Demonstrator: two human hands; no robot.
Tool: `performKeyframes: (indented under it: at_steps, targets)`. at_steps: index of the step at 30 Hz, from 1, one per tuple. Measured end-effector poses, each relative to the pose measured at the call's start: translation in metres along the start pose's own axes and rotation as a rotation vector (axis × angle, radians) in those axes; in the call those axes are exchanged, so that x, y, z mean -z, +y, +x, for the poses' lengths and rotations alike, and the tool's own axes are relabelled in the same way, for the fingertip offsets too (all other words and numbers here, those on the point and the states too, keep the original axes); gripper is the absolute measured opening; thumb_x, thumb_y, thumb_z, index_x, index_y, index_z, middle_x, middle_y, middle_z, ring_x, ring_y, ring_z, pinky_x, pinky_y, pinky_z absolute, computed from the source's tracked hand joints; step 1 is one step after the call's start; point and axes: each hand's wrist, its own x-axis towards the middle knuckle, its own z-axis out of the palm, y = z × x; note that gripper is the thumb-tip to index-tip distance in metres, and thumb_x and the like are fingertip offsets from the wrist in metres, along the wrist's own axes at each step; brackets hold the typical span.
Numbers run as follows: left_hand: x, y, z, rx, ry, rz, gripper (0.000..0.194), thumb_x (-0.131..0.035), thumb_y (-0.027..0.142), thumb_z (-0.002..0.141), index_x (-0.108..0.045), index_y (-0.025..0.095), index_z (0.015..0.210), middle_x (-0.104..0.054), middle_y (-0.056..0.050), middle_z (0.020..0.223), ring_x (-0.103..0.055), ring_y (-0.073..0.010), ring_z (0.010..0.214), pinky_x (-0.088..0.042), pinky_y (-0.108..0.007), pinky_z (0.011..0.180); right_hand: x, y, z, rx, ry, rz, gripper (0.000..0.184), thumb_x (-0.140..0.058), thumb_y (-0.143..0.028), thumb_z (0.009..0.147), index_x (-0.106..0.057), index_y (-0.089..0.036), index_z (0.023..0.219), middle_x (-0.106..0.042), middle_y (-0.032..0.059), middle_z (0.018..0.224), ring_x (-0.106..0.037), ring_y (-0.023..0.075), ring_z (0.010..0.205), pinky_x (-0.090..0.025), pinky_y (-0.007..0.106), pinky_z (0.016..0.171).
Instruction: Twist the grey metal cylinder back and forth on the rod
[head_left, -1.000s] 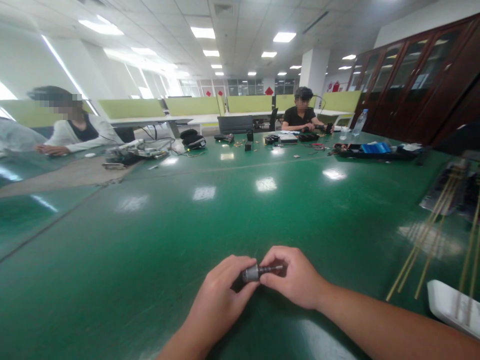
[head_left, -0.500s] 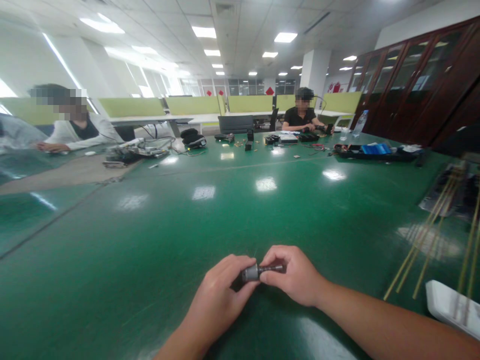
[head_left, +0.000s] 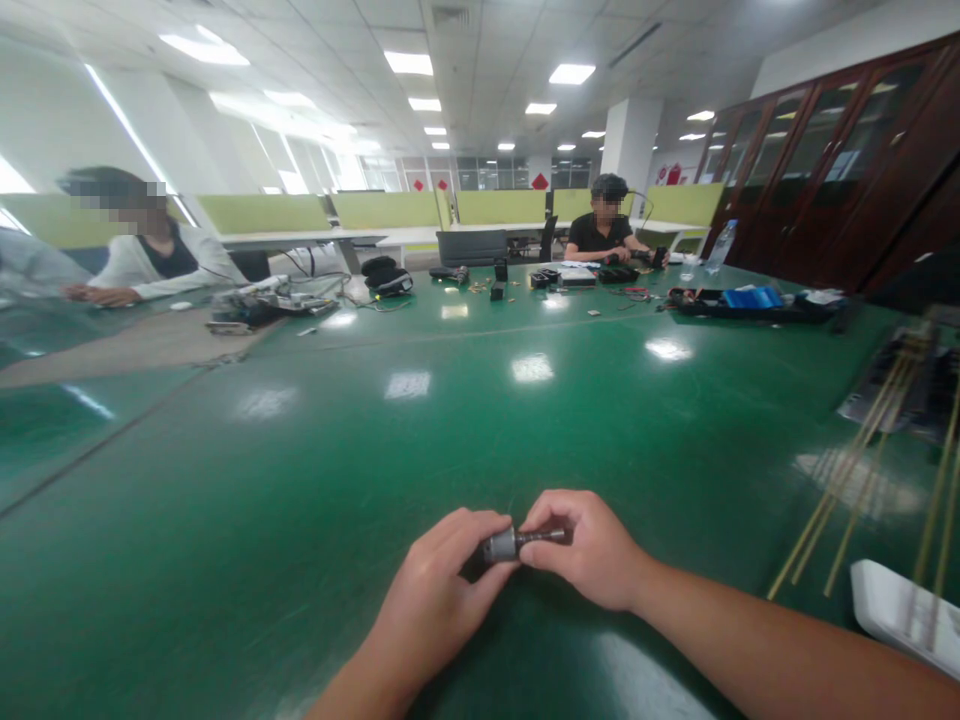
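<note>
Just above the near part of the green table (head_left: 315, 470), my two hands meet around one small metal part. My left hand (head_left: 431, 585) is closed on its thick end, a short grey metal cylinder (head_left: 501, 546), pinched between thumb and fingers. From the cylinder's right side a thin, dark, stepped shaft (head_left: 553, 536) sticks out and lies nearly level. The thumb and fingertips of my right hand (head_left: 596, 550) grip this shaft close to the cylinder. My fingers cover some of both pieces, so whether they are joined or only touching I cannot tell.
On the right lie thin yellowish rods (head_left: 855, 470) and a white tray (head_left: 866, 600). Along the far side are a black tray (head_left: 720, 312) with blue items, a plastic bottle (head_left: 721, 245), a dark pouch (head_left: 386, 278) and electronic parts (head_left: 270, 305). Two people sit across the table.
Both hands keep the same hold on the metal part, almost without motion. The person at the left has shifted slightly.
</note>
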Motion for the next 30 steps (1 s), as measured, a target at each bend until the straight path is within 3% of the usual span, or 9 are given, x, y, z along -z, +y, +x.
performKeyframes:
  at_steps: [30]
  targets:
    - [-0.0007,-0.0040,-0.0007,-0.040,0.024,0.008,0.026,-0.065,0.022,0.091,-0.062,0.023,0.116,-0.067,-0.003,0.101,-0.064,-0.0150,0.091,-0.052,-0.025,0.081,-0.0004,-0.0017,0.0006,-0.040,-0.016,0.075,0.008,-0.073,-0.019,0.070,-0.068,-0.016,0.075,-0.064,0.0003,0.070,-0.055,0.0142,0.064,-0.042,0.026,0.062]
